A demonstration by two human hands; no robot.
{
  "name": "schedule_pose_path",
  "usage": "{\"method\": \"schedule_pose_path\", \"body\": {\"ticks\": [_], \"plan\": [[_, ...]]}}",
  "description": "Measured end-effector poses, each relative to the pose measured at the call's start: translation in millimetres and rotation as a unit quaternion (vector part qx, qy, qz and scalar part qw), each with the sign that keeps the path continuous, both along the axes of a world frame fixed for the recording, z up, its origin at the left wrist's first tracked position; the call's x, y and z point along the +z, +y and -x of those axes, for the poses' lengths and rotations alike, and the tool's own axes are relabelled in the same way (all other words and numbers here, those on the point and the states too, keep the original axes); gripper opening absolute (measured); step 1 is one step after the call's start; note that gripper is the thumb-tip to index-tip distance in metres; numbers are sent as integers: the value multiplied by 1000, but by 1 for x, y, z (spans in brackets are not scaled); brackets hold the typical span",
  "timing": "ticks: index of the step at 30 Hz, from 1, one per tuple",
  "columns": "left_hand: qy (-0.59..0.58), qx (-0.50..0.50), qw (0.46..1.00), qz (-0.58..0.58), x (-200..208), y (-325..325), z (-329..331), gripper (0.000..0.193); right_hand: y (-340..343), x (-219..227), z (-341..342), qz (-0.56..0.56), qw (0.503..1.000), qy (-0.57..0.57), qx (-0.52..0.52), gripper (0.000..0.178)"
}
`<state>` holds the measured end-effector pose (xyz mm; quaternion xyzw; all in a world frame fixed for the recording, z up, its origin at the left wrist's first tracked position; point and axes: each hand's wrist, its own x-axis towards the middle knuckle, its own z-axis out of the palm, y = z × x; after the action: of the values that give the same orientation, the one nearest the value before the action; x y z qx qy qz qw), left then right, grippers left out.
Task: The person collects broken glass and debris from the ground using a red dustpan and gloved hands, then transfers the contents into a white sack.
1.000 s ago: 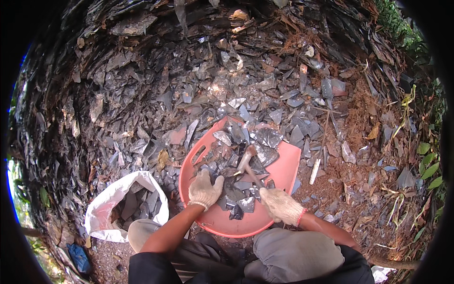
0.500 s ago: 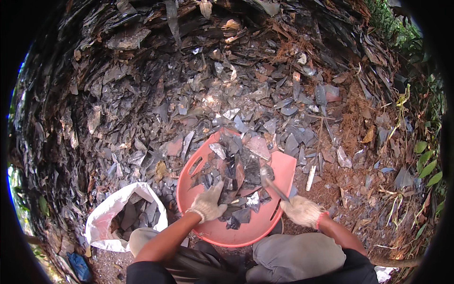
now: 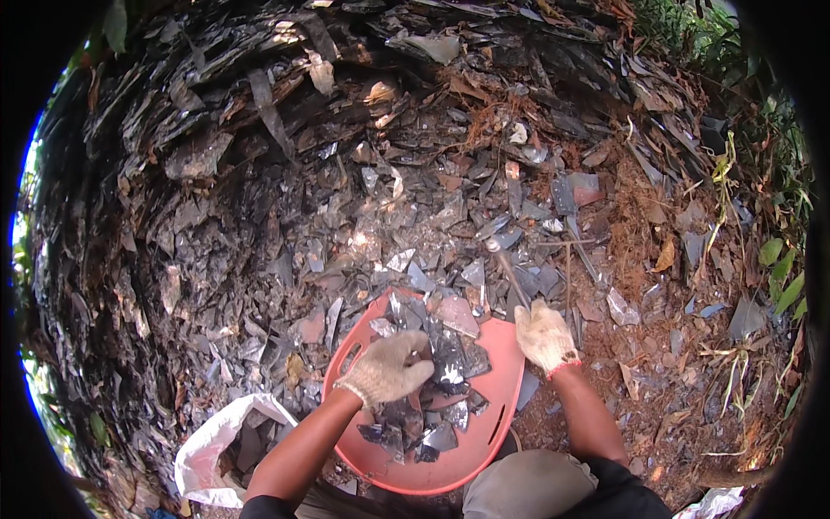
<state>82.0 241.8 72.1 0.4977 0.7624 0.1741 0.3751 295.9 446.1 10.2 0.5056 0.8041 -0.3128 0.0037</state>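
My left hand (image 3: 386,370), in a pale knitted glove, is over the left part of a salmon-coloured plastic scoop pan (image 3: 503,346). Its fingers curl toward the thumb; what they hold, if anything, is hard to make out against the dark pieces. Inside the pan lie thin, shiny dark stone flakes (image 3: 441,437) and a flat pinkish piece (image 3: 458,316). Beyond the pan's right rim, my gloved right hand (image 3: 545,336) is closed round the handle of a small hammer (image 3: 512,272). The hammer's head points away from me, above the loose flakes.
An open white sack (image 3: 194,458) holding dark flakes stands left of the pan. Broken flakes cover the ground and rise in a layered bank (image 3: 216,156) ahead and to the left. Reddish soil with roots (image 3: 635,233) and green leaves (image 3: 782,277) lie to the right.
My right hand has lifted the hammer out of the pan and moved it forward past the rim. My left hand has risen forward and its fingers have curled. The view has shifted.
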Motion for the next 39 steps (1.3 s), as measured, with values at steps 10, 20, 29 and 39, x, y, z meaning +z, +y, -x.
{"method": "schedule_pose_path", "body": {"ticks": [10, 20, 29, 39], "plan": [[221, 177, 952, -118, -79, 272, 75, 42, -5, -172, -47, -49, 990, 129, -22, 50], [325, 117, 918, 195, -57, 364, 84, 76, -3, -135, -41, 36, 994, 80, -67, 44], [385, 26, 919, 75, -106, 368, 108, 27, -2, -133, -34, 61, 987, 127, -77, 41], [402, -122, 902, 99, 24, 217, 72, 37, -6, -139, -42, 35, 988, 128, -83, 42]]}}
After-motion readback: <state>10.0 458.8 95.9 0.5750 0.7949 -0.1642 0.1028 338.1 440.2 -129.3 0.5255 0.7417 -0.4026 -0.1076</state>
